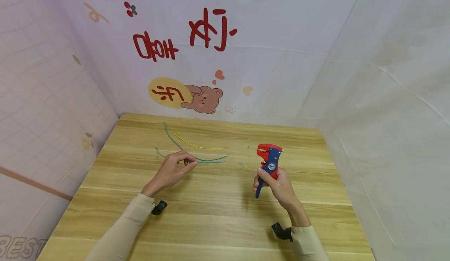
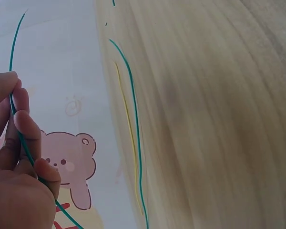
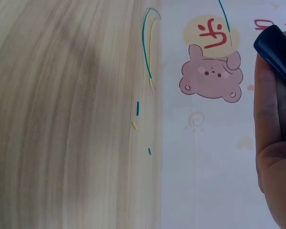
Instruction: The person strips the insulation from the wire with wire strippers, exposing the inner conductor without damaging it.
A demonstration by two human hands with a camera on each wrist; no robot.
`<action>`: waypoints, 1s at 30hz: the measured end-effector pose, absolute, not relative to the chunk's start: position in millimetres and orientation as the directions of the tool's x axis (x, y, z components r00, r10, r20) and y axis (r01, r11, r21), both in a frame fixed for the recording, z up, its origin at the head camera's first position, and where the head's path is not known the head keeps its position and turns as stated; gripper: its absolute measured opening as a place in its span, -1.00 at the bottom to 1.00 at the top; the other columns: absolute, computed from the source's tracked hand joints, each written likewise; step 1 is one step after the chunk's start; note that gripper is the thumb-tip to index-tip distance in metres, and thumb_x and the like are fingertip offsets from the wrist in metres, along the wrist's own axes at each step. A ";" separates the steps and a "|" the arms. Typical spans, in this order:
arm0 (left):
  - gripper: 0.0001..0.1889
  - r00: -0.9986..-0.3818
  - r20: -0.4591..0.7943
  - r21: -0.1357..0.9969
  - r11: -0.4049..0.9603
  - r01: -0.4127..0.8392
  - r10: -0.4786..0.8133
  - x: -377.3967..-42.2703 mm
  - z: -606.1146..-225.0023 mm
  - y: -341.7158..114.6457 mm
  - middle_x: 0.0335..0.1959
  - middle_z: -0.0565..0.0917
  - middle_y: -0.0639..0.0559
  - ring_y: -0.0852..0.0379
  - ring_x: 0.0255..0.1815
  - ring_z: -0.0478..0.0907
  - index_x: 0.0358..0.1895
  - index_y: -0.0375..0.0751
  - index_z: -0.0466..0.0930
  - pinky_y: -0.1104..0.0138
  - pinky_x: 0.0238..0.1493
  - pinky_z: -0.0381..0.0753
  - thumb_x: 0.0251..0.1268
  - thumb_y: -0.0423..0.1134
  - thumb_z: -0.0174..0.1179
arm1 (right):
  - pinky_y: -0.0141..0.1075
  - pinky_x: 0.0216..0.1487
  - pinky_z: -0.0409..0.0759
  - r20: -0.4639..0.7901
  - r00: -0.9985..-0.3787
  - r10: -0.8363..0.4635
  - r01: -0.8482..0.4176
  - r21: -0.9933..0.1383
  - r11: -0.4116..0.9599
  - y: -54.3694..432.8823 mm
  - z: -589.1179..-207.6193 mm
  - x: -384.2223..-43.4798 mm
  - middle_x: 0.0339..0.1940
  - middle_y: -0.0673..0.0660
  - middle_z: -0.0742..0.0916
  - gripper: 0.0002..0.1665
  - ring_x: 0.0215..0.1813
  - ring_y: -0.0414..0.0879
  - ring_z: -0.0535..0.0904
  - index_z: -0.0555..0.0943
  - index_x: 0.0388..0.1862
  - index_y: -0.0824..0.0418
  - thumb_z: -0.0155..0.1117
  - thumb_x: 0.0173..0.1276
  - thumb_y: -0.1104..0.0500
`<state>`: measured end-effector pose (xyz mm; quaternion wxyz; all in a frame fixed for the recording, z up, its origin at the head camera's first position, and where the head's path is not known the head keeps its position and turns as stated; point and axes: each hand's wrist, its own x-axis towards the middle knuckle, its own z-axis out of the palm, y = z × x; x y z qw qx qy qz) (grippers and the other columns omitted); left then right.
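Observation:
My left hand (image 1: 175, 167) pinches a thin green wire (image 1: 212, 162) between thumb and fingers. In the left wrist view, this green wire (image 2: 12, 52) runs along the fingers and sticks out on both sides of the hand. My right hand (image 1: 279, 185) grips the blue handle of a red and blue wire stripper (image 1: 270, 157), its red head pointing up and away. Only the dark handle end (image 3: 276, 52) of the stripper shows in the right wrist view. Another green wire (image 1: 172, 138) and a yellow wire (image 1: 200, 147) lie on the table beyond the left hand.
Short green scraps (image 1: 240, 163) and a yellow scrap (image 1: 247, 167) lie on the wooden table (image 1: 204, 222) between the hands. A printed wall cloth (image 1: 274, 58) with a bear stands behind the table. Black wrist cameras, such as the right one (image 1: 281, 231), stick out beside both sleeves.

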<state>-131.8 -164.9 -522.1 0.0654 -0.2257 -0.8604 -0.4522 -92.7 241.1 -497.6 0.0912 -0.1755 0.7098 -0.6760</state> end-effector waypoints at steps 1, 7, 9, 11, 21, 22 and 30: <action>-0.94 -0.893 0.309 0.753 0.489 0.440 0.328 -131.5 -523.1 -164.7 -0.23 0.80 0.21 0.31 -0.23 0.59 -0.09 0.00 0.90 0.11 -0.17 0.56 0.57 -0.27 0.48 | -0.04 -0.13 0.93 0.110 -0.921 -0.374 -0.129 -0.991 0.025 241.7 -497.3 -92.4 -0.35 0.05 0.83 -0.62 -0.33 -0.09 0.87 0.58 -0.08 0.52 0.07 0.88 0.20; -0.95 -0.906 0.262 0.766 0.500 0.404 0.332 -130.0 -530.7 -162.3 -0.19 0.84 0.19 0.33 -0.21 0.61 -0.07 -0.07 0.90 0.17 -0.12 0.61 0.58 -0.25 0.48 | -0.04 -0.14 0.93 0.094 -0.923 -0.373 -0.111 -0.994 0.024 244.5 -495.5 -89.9 -0.35 0.06 0.84 -0.65 -0.33 -0.08 0.87 0.55 -0.05 0.50 0.08 0.88 0.19; -0.94 -0.906 0.262 0.768 0.497 0.404 0.333 -129.7 -533.1 -161.2 -0.19 0.84 0.18 0.33 -0.21 0.61 -0.06 -0.13 0.90 0.21 -0.10 0.61 0.58 -0.26 0.47 | -0.03 -0.15 0.93 0.086 -0.924 -0.372 -0.103 -0.994 0.025 245.0 -495.4 -89.5 -0.35 0.06 0.84 -0.66 -0.33 -0.07 0.87 0.54 -0.03 0.50 0.08 0.88 0.19; -0.93 -0.903 0.270 0.769 0.490 0.411 0.333 -129.6 -535.0 -160.2 -0.19 0.84 0.17 0.32 -0.22 0.62 -0.06 -0.16 0.90 0.24 -0.10 0.61 0.57 -0.27 0.48 | -0.02 -0.15 0.93 0.074 -0.926 -0.369 -0.089 -0.996 0.024 245.4 -495.9 -89.3 -0.35 0.06 0.84 -0.65 -0.34 -0.07 0.87 0.53 -0.02 0.53 0.09 0.88 0.19; -0.95 -0.911 0.248 0.797 0.465 0.385 0.330 -131.0 -543.9 -160.3 -0.14 0.86 0.14 0.30 -0.18 0.64 -0.06 -0.11 0.90 0.19 -0.10 0.70 0.57 -0.27 0.48 | 0.07 -0.15 0.93 0.038 -0.929 -0.367 -0.054 -0.998 0.033 249.2 -497.9 -89.2 -0.31 0.07 0.85 -0.77 -0.32 -0.04 0.89 0.59 0.00 0.31 0.10 0.88 0.18; -0.94 -0.912 0.245 0.801 0.461 0.381 0.329 -131.0 -544.8 -160.4 -0.14 0.86 0.13 0.29 -0.18 0.65 -0.06 -0.13 0.90 0.14 -0.10 0.71 0.57 -0.28 0.48 | 0.07 -0.15 0.93 0.037 -0.929 -0.367 -0.054 -0.998 0.036 249.6 -498.1 -89.2 -0.31 0.08 0.85 -0.77 -0.32 -0.04 0.89 0.58 0.01 0.31 0.09 0.88 0.18; -0.95 -0.922 0.207 0.817 0.462 0.347 0.327 -130.7 -547.8 -158.7 -0.12 0.87 0.10 0.31 -0.15 0.68 -0.05 -0.16 0.88 0.16 -0.03 0.79 0.58 -0.30 0.47 | 0.12 -0.15 0.92 0.035 -0.943 -0.332 -0.062 -0.995 0.072 255.0 -502.0 -90.4 -0.31 0.10 0.85 -0.77 -0.32 -0.01 0.90 0.59 0.03 0.29 0.13 0.87 0.14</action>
